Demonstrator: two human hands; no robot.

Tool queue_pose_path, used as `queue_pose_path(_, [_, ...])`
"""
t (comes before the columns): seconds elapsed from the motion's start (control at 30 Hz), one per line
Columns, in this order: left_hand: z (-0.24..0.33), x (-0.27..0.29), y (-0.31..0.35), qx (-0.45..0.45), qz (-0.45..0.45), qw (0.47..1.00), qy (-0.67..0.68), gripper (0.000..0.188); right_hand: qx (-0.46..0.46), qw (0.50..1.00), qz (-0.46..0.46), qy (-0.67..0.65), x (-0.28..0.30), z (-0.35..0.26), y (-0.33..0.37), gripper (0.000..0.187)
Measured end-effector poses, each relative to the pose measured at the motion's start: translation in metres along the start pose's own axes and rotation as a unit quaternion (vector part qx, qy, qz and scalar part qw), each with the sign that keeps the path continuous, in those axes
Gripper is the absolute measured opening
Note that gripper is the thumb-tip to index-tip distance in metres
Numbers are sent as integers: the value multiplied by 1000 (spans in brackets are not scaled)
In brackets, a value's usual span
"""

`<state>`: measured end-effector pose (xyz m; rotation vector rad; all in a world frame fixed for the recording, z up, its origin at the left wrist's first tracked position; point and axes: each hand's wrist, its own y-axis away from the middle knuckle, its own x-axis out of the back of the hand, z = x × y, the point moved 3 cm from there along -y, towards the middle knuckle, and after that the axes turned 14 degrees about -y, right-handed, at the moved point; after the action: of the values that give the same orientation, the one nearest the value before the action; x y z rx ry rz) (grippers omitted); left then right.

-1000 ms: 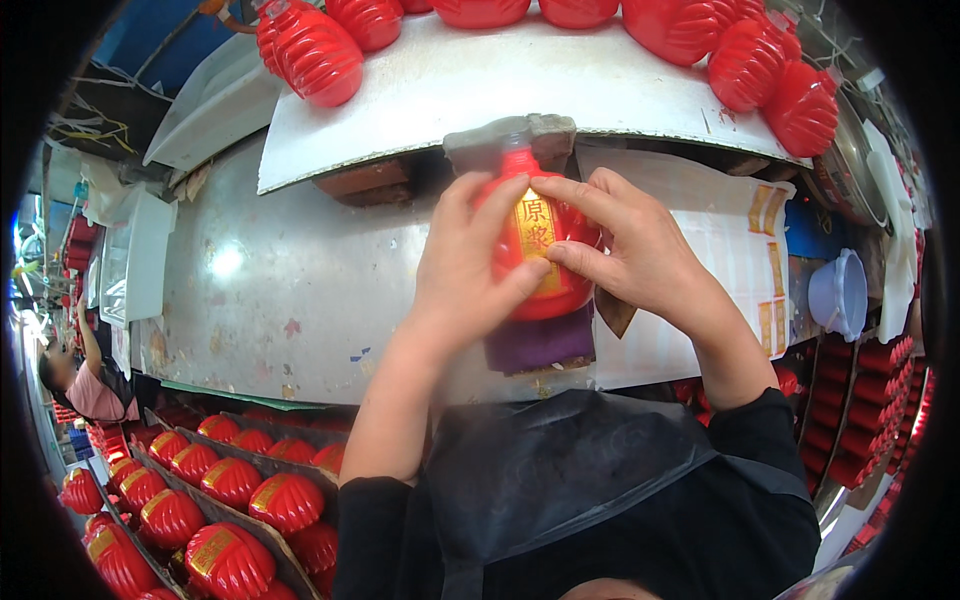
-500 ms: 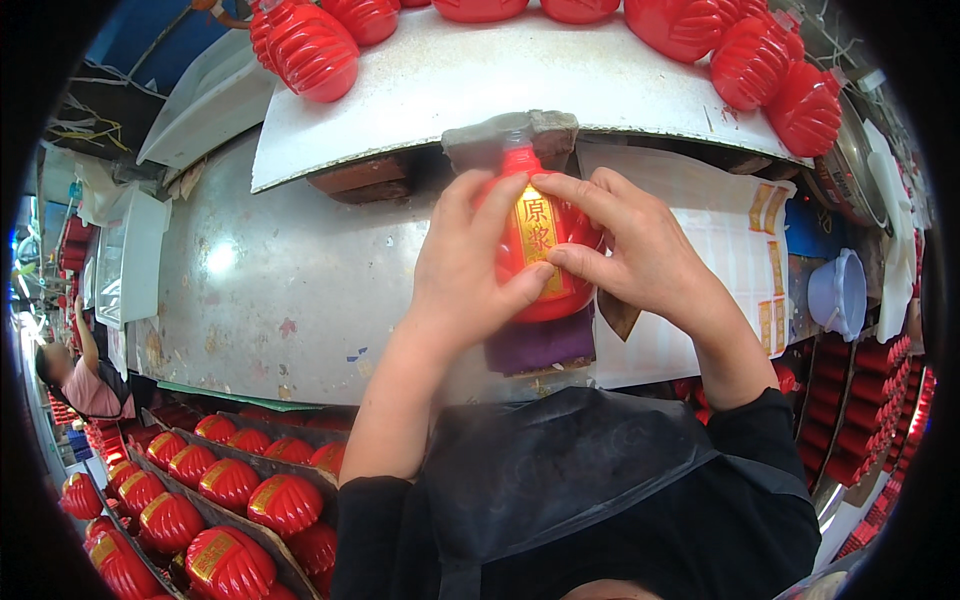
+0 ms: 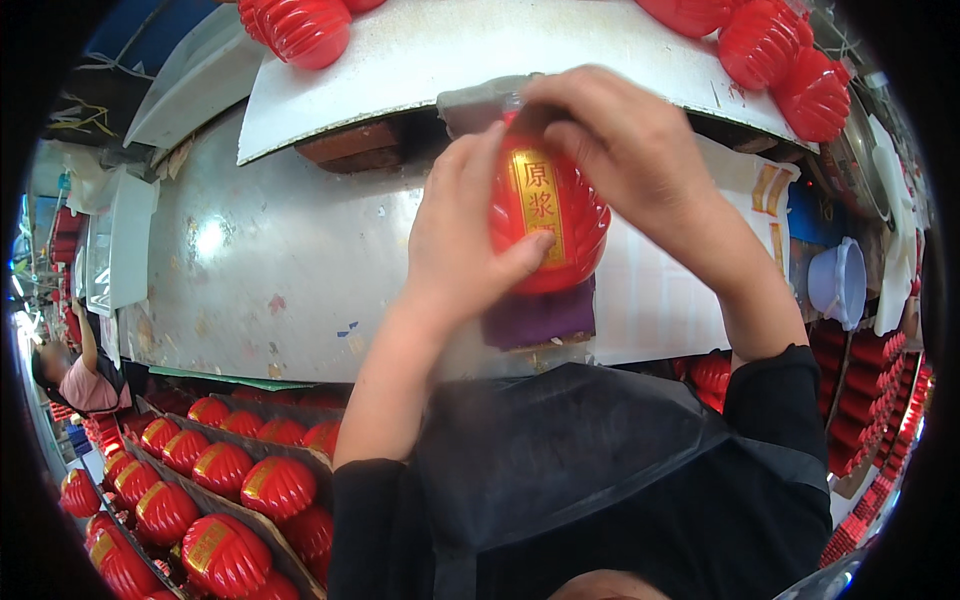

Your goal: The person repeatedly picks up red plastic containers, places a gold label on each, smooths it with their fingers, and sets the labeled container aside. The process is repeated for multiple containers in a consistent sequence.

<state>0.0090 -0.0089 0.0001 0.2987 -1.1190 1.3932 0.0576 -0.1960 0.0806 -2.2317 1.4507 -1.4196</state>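
A glossy, ribbed red bottle (image 3: 577, 225) (gold-labelled) is clasped by the left hand (image 3: 452, 220); the right hand (image 3: 640, 145) is curled near its neck, any pinch indiscernible. The scuffed metal worktop (image 3: 275, 245) is flanked by bottle rows (image 3: 278, 487).

The metal worktable (image 3: 330, 230) and rows of red bottles (image 3: 278, 487) show a workshop

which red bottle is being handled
The gold-labelled bottle over the purple pad, left hand on its side, right hand at its neck; bottles on the white board and at lower left are untouched.
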Motion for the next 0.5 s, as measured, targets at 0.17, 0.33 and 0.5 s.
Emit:
queue_pose_path(0.17, [-9,-8,14,72,28,992,103,64,196,978,-61,25,-10,-23,41,20])
queue_pose_path(0.33, [-10,-23,22,65,93,984,139,60,265,957,-121,0,-31,-50,85,18])
queue_pose_path(0.5, [2,-21,33,94,82,983,132,62,147,987,57,-28,-2,-21,67,31])
